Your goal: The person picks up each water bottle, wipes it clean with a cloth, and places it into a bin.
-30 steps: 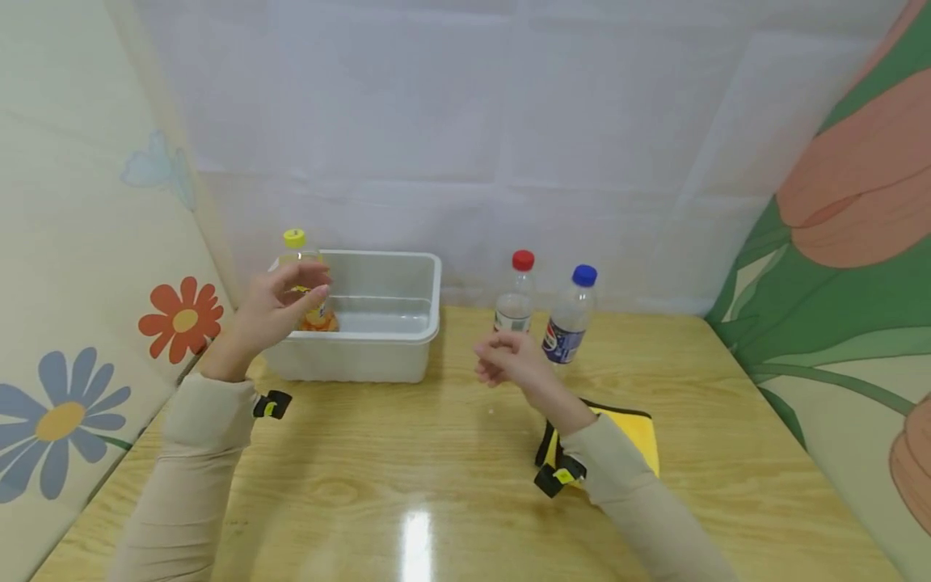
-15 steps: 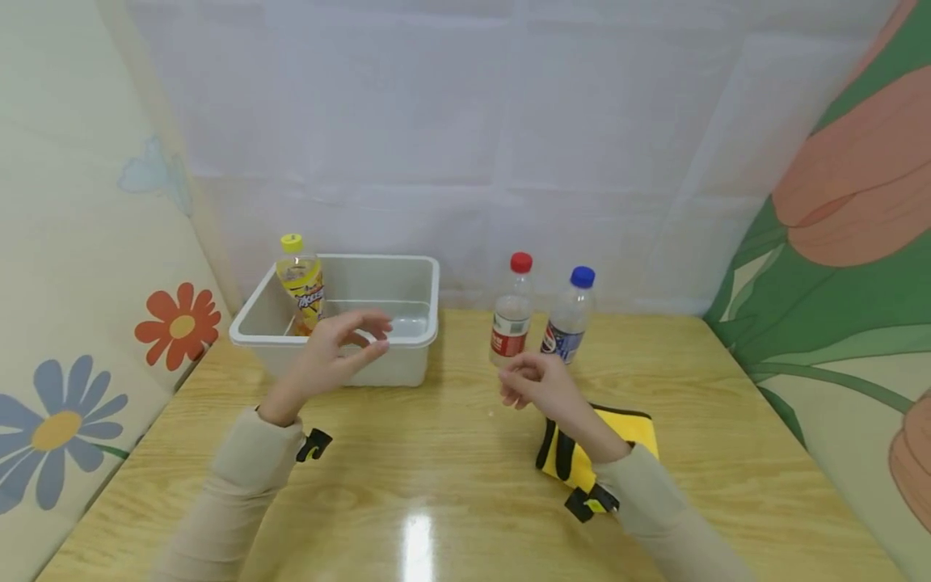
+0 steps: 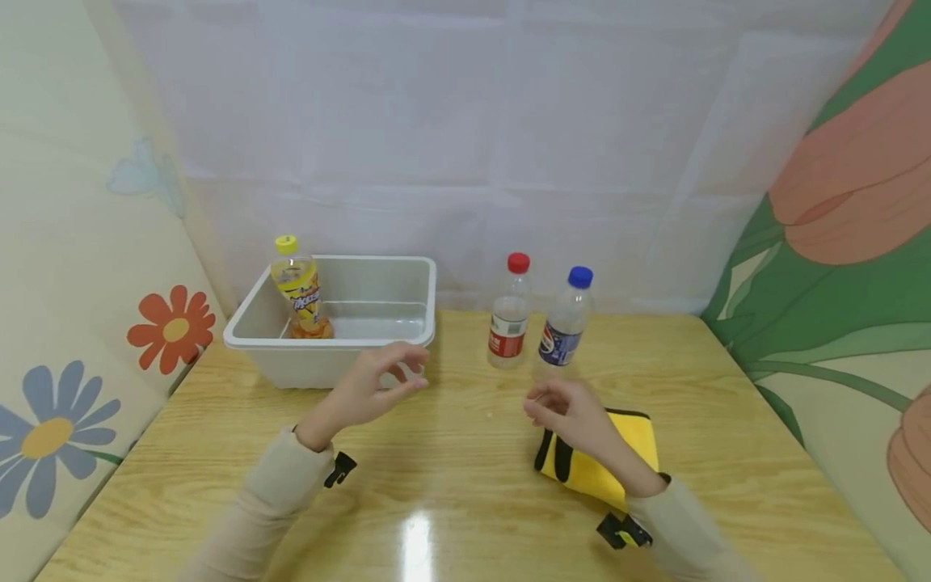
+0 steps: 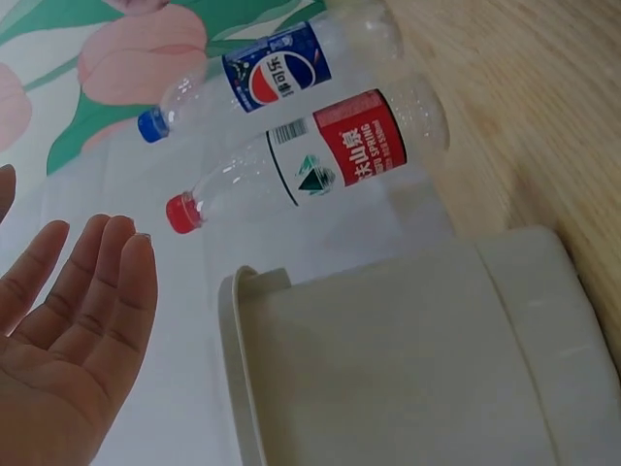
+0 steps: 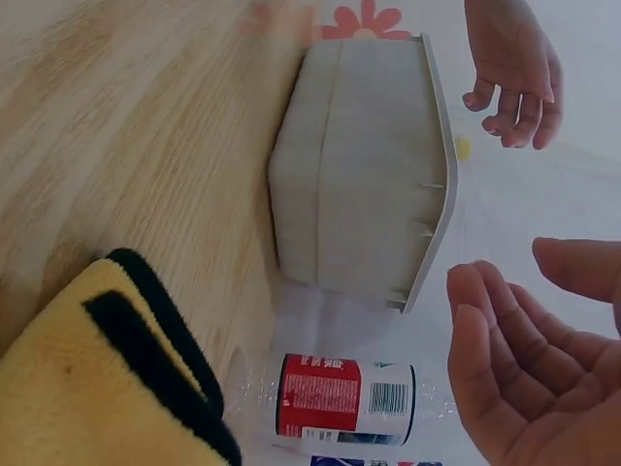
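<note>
A yellow-capped juice bottle [image 3: 298,288] stands upright in the left back corner of a white plastic bin [image 3: 329,343]. My left hand [image 3: 380,380] hovers in front of the bin's right end with relaxed, spread fingers [image 4: 92,291] and holds nothing. My right hand [image 3: 562,409] hangs loosely curled and empty above the table, just in front of two upright bottles. One is a red-capped bottle [image 3: 508,315] with a red label [image 4: 335,160]. The other is a blue-capped bottle [image 3: 563,320] with a blue label [image 4: 277,78]. In the right wrist view my right palm [image 5: 524,374] is bare.
A yellow cloth with black trim [image 3: 621,457] lies on the wooden table [image 3: 451,485] under my right forearm. Flower-printed panels [image 3: 87,267] close in the left and right sides, and a white sheet [image 3: 465,145] hangs behind.
My left hand let go of the yellow-capped bottle, which now stands in the bin, and drew right and toward me. My right hand pulled back toward the cloth.
</note>
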### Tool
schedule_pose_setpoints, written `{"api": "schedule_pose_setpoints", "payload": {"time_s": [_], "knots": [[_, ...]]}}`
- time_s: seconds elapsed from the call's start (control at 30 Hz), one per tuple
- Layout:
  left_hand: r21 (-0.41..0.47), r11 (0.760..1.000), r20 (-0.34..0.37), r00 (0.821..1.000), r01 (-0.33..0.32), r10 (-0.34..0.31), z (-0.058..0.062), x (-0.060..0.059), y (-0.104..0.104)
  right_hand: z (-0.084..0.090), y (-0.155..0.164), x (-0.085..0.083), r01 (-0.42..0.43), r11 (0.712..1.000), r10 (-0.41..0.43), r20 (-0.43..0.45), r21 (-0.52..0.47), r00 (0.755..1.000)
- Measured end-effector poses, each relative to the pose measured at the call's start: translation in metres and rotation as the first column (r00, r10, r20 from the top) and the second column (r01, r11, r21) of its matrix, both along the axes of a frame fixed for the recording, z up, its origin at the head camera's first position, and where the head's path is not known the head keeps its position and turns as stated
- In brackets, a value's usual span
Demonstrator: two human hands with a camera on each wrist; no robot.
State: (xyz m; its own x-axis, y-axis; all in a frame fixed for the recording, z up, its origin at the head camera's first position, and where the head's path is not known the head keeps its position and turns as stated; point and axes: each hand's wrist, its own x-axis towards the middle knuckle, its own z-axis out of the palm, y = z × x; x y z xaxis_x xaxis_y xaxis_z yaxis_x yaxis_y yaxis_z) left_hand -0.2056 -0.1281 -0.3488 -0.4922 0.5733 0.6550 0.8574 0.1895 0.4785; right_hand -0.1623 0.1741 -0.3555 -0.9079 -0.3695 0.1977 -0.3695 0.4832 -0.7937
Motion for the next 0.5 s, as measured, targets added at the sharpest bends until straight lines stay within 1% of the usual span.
{"api": "schedule_pose_setpoints", "payload": {"time_s": [0.1,0.23,0.33,0.43,0.5], "knots": [[0.014,0.999,-0.03,0.999,0.037,-0.036,-0.005,0.001,0.006,-0.001,0.006,0.005,0.003,0.999,-0.001,-0.028,0.049,1.0],[0.006,0.997,-0.061,0.995,0.076,-0.076,-0.01,0.003,0.013,-0.005,0.016,0.008,0.016,0.99,-0.005,-0.075,0.137,0.997],[-0.018,0.997,-0.069,0.995,0.076,-0.077,-0.014,0.004,0.016,-0.008,0.024,0.01,0.029,0.976,-0.006,-0.107,0.218,0.994],[-0.037,0.997,-0.048,0.996,0.068,-0.07,-0.017,0.005,0.019,-0.011,0.033,0.01,0.033,0.957,0.0,-0.116,0.288,0.993],[-0.047,0.997,-0.032,0.997,0.062,-0.064,-0.018,0.004,0.021,-0.013,0.039,0.011,0.049,0.94,-0.008,-0.122,0.339,0.993]]}}
